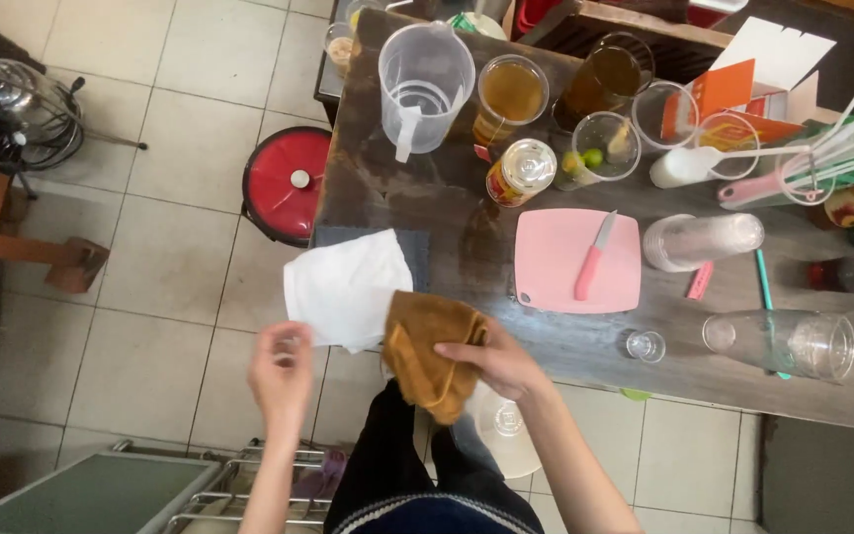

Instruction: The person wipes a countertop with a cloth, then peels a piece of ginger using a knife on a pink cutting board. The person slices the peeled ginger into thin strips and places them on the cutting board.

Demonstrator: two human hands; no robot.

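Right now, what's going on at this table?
A person stands at the edge of a dark wooden table. Their right hand grips a brown cloth at the table edge, beside a white cloth. The left hand hangs over the floor; whether it holds anything is unclear. A pink cutting board with a pink-handled knife lies further in, with a clear jug, cups of drink and stacked plastic cups behind and beside it.

Right hand clenched, left hand loose.
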